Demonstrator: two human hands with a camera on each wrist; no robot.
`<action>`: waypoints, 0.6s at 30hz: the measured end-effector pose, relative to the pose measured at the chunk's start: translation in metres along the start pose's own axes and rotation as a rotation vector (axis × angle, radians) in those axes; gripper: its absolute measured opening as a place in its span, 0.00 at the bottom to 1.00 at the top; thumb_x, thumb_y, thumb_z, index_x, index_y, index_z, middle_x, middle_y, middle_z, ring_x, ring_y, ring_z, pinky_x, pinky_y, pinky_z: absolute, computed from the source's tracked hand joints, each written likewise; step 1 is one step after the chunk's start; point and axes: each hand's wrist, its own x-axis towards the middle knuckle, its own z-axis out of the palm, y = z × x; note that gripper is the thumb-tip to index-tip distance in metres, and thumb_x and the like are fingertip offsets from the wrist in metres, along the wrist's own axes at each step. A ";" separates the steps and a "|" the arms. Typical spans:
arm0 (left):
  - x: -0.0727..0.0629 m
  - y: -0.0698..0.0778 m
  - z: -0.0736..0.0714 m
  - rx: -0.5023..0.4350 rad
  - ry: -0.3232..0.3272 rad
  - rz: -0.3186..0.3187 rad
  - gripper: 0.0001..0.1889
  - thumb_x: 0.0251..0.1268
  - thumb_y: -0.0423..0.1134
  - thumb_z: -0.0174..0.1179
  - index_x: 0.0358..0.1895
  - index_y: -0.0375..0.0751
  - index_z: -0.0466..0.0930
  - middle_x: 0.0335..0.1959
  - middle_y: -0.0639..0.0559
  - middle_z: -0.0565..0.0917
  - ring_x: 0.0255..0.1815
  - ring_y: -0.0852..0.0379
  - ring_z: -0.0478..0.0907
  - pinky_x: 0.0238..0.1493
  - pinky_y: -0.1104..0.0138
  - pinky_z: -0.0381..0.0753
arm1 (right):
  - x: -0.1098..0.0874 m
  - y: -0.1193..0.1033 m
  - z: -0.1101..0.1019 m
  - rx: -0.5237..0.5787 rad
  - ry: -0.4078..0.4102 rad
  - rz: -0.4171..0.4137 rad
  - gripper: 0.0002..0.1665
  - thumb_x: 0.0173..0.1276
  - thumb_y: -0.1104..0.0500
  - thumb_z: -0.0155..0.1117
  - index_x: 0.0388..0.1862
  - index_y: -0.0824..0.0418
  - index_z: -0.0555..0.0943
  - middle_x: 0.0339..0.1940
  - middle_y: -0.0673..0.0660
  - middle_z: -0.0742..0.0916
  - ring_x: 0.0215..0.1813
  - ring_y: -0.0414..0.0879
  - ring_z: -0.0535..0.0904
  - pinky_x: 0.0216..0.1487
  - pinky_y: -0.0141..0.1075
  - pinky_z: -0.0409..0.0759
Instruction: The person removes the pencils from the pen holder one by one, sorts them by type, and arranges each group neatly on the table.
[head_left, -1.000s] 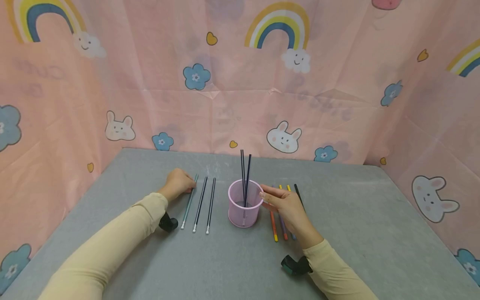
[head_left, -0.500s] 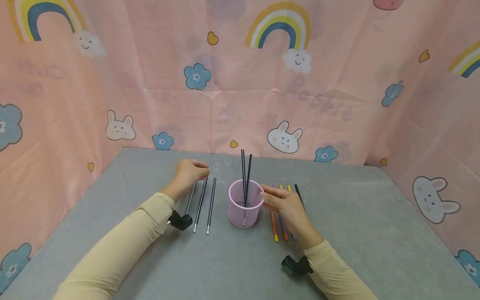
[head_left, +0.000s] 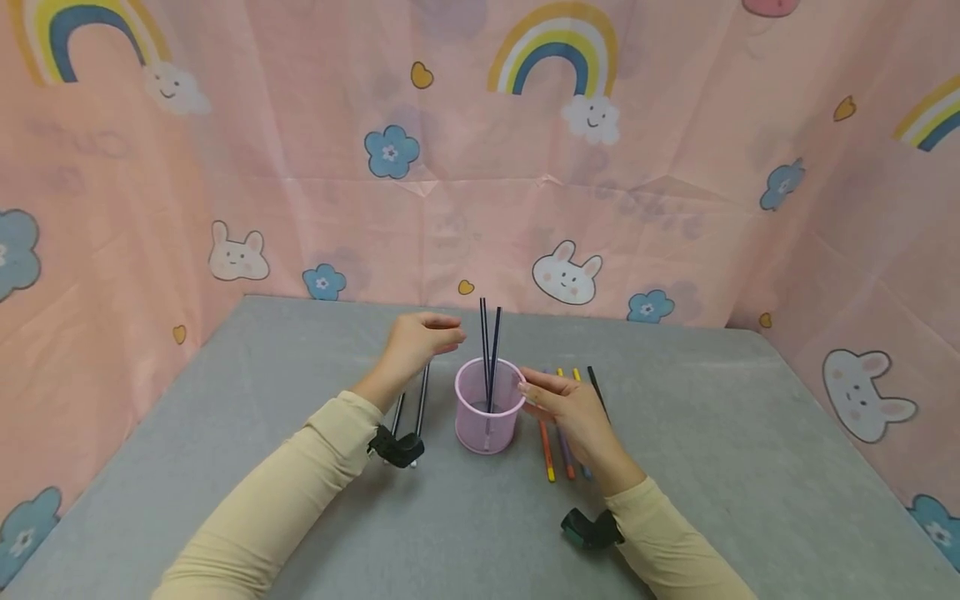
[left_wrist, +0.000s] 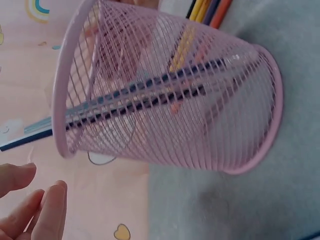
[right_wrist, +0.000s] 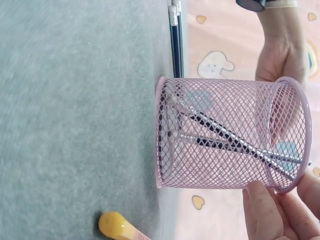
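A pink mesh pencil cup (head_left: 485, 435) stands upright on the grey table, with a few dark pencils (head_left: 496, 350) leaning inside. At its right rim my right hand (head_left: 581, 417) pinches the edge between thumb and fingers, as the right wrist view shows with fingers (right_wrist: 262, 210) against the mesh. My left hand (head_left: 412, 346) hovers just left of and behind the cup. Nothing shows between its thumb and fingers (left_wrist: 52, 212) in the left wrist view. Under the left forearm lie dark pencils (head_left: 423, 400) with white ends, partly covered by the wrist camera.
Several coloured pencils (head_left: 548, 454) lie right of the cup, partly hidden by the right hand. A black-ended one (head_left: 596, 390) is farthest right among them. Behind the table (head_left: 750, 433) hangs a pink patterned cloth (head_left: 450, 225).
My left hand has left the teal pencil on the table and moved right, over the dark pencils, to beside the cup. My right hand stays on the rim.
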 end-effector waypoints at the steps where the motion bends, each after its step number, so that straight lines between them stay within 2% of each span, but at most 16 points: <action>1: 0.000 0.001 0.002 -0.007 -0.007 0.011 0.18 0.63 0.33 0.66 0.55 0.30 0.82 0.55 0.36 0.84 0.55 0.44 0.84 0.55 0.64 0.85 | 0.000 0.000 0.000 0.002 0.001 0.000 0.23 0.71 0.61 0.64 0.64 0.66 0.78 0.65 0.63 0.81 0.62 0.47 0.81 0.55 0.35 0.85; 10: -0.002 0.001 0.015 -0.018 -0.060 0.056 0.21 0.62 0.33 0.68 0.57 0.28 0.80 0.56 0.36 0.84 0.56 0.44 0.84 0.56 0.64 0.85 | 0.002 -0.001 0.001 0.001 -0.001 -0.004 0.23 0.72 0.62 0.63 0.64 0.67 0.78 0.65 0.63 0.82 0.63 0.49 0.81 0.55 0.36 0.85; 18: 0.000 0.000 0.018 -0.017 -0.080 0.051 0.20 0.62 0.34 0.68 0.57 0.31 0.80 0.56 0.38 0.84 0.57 0.46 0.83 0.57 0.64 0.84 | 0.001 0.000 0.001 -0.019 0.011 0.012 0.23 0.72 0.61 0.63 0.64 0.65 0.78 0.65 0.62 0.82 0.63 0.49 0.81 0.56 0.38 0.85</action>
